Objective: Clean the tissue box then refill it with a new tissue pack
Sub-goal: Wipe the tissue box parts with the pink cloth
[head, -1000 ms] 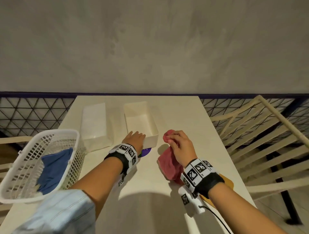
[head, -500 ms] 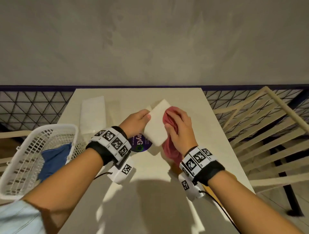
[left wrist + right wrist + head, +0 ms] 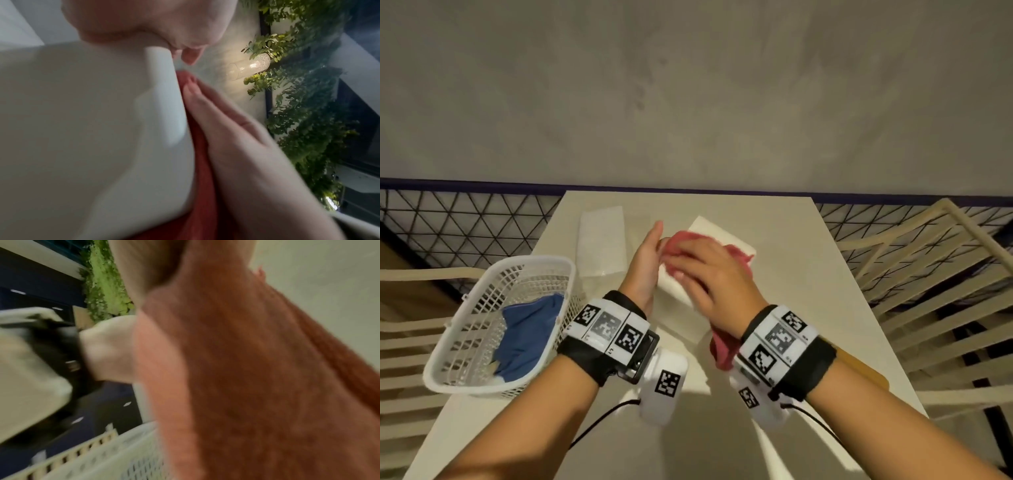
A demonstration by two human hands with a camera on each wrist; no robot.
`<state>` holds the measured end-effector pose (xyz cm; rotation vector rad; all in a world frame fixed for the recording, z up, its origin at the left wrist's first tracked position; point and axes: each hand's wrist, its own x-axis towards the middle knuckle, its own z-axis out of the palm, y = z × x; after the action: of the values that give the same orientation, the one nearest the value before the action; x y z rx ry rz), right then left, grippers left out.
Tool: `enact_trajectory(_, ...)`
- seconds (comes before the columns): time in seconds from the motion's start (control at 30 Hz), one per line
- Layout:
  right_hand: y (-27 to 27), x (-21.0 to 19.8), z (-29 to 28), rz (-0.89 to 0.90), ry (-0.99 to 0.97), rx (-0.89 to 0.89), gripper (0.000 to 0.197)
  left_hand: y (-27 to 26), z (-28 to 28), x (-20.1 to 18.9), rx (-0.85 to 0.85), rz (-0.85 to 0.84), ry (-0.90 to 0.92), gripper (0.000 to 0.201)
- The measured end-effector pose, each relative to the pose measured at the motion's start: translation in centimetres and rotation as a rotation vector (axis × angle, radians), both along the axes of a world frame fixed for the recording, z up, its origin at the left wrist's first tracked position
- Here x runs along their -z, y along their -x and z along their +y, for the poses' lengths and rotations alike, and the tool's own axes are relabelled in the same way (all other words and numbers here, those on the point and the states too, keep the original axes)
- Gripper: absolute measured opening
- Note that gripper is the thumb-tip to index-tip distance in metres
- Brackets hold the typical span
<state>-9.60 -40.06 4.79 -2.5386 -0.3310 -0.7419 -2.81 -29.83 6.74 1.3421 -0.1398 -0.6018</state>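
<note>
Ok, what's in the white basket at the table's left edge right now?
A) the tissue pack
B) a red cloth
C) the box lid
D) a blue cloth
D: the head view shows a blue cloth lying in the basket, while the red cloth is under the right hand on the box.

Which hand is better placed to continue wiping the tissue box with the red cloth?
The right hand. It already presses the red cloth against the tissue box. The left hand supports the box from its side with straight fingers, so it should probably keep steadying it.
</note>
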Motion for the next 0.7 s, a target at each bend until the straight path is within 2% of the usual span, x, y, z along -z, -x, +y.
enact_trajectory(0.1, 0.2, -0.4, -0.1, 0.067, 0.093, -0.190, 0.029, 0.2, 0.8, -0.3, 0.001, 0.058, -0.003, 0.055)
enact_trajectory(0.13, -0.2, -0.7, -0.8, 0.067, 0.091, -0.176, 0.027, 0.5, 0.9, -0.2, -0.010, 0.032, -0.024, 0.055)
enact_trajectory(0.2, -0.9, -1.3, -1.3, 0.027, 0.062, -0.039, 0.023, 1.0, 1.0, -0.2, -0.029, -0.024, -0.063, 0.052)
enact_trajectory(0.27, -0.8, -1.2, 0.0, -0.011, 0.069, 0.030, 0.024, 0.8, 1.1, -0.5, -0.053, -0.023, -0.048, 0.054)
enact_trajectory(0.37, 0.5, -0.6, 2.0, -0.017, 0.112, -0.245, 0.024, 0.0, 1.6, -0.8, -0.038, 0.028, -0.013, 0.054)
enact_trajectory(0.43, 0.8, -1.0, 1.1, -0.033, 0.123, -0.367, 0.022, 0.2, 2.1, -0.9, -0.081, -0.008, -0.064, 0.047)
enact_trajectory(0.5, 0.4, -1.6, -0.4, -0.067, 0.078, -0.289, 0.024, 0.4, 2.3, -1.1, -0.135, -0.042, -0.121, 0.039)
enact_trajectory(0.6, -0.4, -2.2, -1.0, -0.135, -0.024, -0.044, 0.023, 0.4, 2.3, -1.4, -0.158, -0.034, -0.158, 0.042)
enact_trajectory(0.63, -0.6, -2.2, -0.4, -0.138, -0.027, -0.013, 0.023, 0.2, 2.3, -1.4, -0.162, -0.013, -0.150, 0.042)
enact_trajectory(0.7, -0.3, -2.1, 1.1, -0.104, 0.025, -0.086, 0.024, -0.2, 2.4, -1.5, -0.174, 0.022, -0.121, 0.043)
